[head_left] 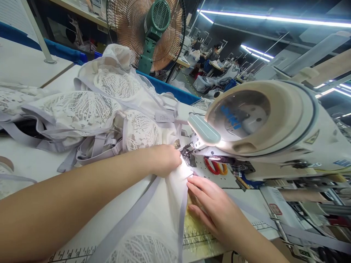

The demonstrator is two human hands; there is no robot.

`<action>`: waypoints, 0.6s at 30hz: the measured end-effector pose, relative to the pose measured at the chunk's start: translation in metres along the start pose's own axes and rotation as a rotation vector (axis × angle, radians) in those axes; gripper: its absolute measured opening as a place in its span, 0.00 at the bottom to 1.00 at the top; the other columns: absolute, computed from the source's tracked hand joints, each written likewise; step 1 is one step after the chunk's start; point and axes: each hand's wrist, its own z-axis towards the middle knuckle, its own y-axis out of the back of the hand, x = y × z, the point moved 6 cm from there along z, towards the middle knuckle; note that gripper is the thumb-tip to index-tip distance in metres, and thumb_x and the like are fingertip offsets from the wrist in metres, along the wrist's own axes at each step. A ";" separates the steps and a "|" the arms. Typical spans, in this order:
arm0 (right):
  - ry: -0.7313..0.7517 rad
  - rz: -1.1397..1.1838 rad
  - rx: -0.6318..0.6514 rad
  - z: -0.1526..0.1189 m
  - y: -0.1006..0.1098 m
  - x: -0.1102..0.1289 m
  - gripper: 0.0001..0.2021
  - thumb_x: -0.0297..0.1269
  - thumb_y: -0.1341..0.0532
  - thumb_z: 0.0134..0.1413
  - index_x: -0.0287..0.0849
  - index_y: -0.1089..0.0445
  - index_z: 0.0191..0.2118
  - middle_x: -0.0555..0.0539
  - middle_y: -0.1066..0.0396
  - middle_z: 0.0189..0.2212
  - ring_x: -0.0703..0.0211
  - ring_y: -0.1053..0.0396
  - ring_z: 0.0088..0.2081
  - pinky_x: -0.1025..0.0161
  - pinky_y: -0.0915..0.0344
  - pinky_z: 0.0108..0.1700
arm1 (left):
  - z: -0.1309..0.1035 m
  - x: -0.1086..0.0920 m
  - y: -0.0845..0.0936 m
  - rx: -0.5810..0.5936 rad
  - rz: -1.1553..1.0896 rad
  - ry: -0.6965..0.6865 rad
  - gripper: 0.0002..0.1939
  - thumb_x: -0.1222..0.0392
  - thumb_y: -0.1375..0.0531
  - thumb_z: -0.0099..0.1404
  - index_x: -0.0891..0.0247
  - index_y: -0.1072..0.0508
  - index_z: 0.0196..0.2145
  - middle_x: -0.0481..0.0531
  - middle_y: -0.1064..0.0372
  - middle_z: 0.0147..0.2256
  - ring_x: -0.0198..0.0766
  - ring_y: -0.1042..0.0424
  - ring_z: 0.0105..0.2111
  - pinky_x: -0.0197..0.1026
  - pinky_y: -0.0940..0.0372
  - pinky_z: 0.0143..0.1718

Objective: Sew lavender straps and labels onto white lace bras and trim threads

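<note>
White garment [170, 190] with pale lilac edging lies on the near side of the sewing machine [260, 117], its far end up by the machine's metal foot [188, 153]. Cloth runs below and beside the left hand [168, 160], and its edge meets the fingertips of the right hand [210, 201]. Count: one machine, one fan [153, 33] beyond it, two bare hands, one garment being handled, with one lace patch seen at its near end. Heap of similar lace garments [90, 106] left of the machine; at least three lace patches show, but overlaps hide the number of pieces. Two handle loops [215, 167], one red, one orange, under the machine arm. Printed ruler marks [197, 239] on the near side of the machine, partly covered by garment and right forearm. Left arm comes in from lower left, long and slanting, palm down; hand curled almost closed by the foot, fingertips hidden, so cannot tell whether it pinches the cloth. Right arm comes from lower right, palm down; hand open, fingers long and slightly apart, fingertips resting on the garment edge, no grip seen.
</note>
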 end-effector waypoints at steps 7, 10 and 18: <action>-0.015 0.056 0.006 0.002 0.004 0.001 0.16 0.32 0.46 0.55 0.36 0.37 0.50 0.37 0.34 0.49 0.49 0.38 0.51 0.52 0.34 0.49 | 0.000 -0.002 0.001 0.032 0.073 -0.046 0.12 0.74 0.43 0.52 0.66 0.27 0.34 0.58 0.30 0.38 0.46 0.33 0.39 0.43 0.39 0.36; -0.035 0.083 0.004 0.003 0.005 0.001 0.15 0.32 0.45 0.55 0.38 0.36 0.49 0.37 0.34 0.47 0.50 0.36 0.49 0.53 0.33 0.47 | -0.001 0.000 0.001 0.006 0.038 -0.043 0.14 0.72 0.43 0.53 0.63 0.27 0.37 0.57 0.31 0.37 0.46 0.34 0.38 0.43 0.40 0.34; -0.039 0.108 0.006 0.001 0.005 -0.001 0.15 0.31 0.46 0.56 0.38 0.38 0.50 0.37 0.35 0.48 0.49 0.37 0.50 0.51 0.34 0.49 | -0.002 0.000 -0.003 0.079 0.108 -0.037 0.15 0.70 0.44 0.55 0.60 0.27 0.40 0.57 0.32 0.41 0.46 0.35 0.40 0.42 0.42 0.33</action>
